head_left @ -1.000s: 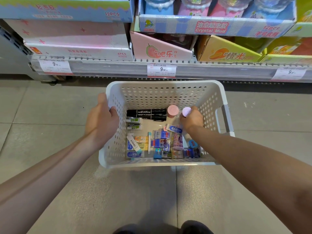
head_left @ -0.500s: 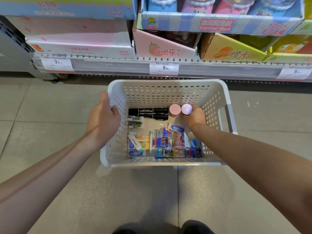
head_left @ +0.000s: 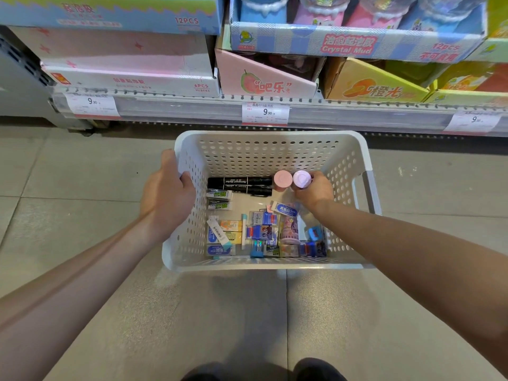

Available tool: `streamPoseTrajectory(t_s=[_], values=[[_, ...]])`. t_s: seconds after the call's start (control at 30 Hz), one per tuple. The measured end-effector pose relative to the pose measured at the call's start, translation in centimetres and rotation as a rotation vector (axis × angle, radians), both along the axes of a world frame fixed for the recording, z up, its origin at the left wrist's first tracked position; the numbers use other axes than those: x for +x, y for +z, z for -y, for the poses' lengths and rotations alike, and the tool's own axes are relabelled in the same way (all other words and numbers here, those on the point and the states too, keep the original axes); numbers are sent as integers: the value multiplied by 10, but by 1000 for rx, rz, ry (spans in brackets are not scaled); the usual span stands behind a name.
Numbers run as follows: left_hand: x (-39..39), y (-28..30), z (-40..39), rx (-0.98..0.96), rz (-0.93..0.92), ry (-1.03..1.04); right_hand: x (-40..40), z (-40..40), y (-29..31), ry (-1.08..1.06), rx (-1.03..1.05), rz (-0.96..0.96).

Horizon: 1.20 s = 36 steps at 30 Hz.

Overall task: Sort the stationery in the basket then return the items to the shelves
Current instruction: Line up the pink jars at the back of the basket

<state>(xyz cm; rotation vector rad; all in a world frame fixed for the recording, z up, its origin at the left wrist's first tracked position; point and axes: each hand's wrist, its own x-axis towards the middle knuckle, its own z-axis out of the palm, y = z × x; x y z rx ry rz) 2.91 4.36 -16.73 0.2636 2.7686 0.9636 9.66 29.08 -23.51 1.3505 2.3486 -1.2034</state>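
Note:
A white perforated basket (head_left: 269,152) sits on the tiled floor in front of a shelf. My left hand (head_left: 165,199) grips its left rim. Inside, my right hand (head_left: 316,192) holds a lilac-capped tube (head_left: 301,179) upright beside a pink-capped tube (head_left: 283,180). Two black permanent markers (head_left: 239,185) lie across the basket's middle. White erasers (head_left: 218,199) lie at the left. Several small packets, tape rolls and blue sharpeners (head_left: 264,232) crowd the near half.
The low shelf edge (head_left: 330,111) with price tags runs just beyond the basket. Display boxes stand on it: pink and white (head_left: 126,64), pink fruit-print (head_left: 264,78), orange (head_left: 373,86), blue "Crystal Mud" (head_left: 349,42). My shoes (head_left: 316,369) show at the bottom edge.
My right hand has shifted the lilac-capped tube slightly toward the far side until it stands level beside the pink one. The left hand has kept its grip on the rim.

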Motion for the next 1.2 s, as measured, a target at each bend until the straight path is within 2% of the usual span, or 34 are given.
streamPoseTrajectory(t_s=[0.13, 0.27, 0.37, 0.5, 0.63, 0.87, 1.03, 1.1, 1.2], values=[[0, 0, -1, -3, 9, 0, 4, 8, 4, -47, -58, 133], [1, -1, 0, -7, 3, -7, 20, 22, 19, 367, 46, 327], [1, -2, 0, -3, 5, -4, 32, 29, 26, 507, 67, 391], [0, -2, 0, -9, 1, -2, 36, 34, 26, 587, 47, 421], [0, -3, 0, -15, -5, -6, 36, 41, 22, 745, 167, 430], [-2, -5, 1, -20, -4, -7, 33, 41, 23, 837, 247, 408], [-1, -3, -1, -24, -4, -1, 23, 26, 46, 902, 193, 375], [0, -2, -1, -31, -11, 3, 15, 15, 63, 980, 255, 415], [0, -3, -1, -36, -19, 7, 4, 1, 86, 1095, 466, 504]])
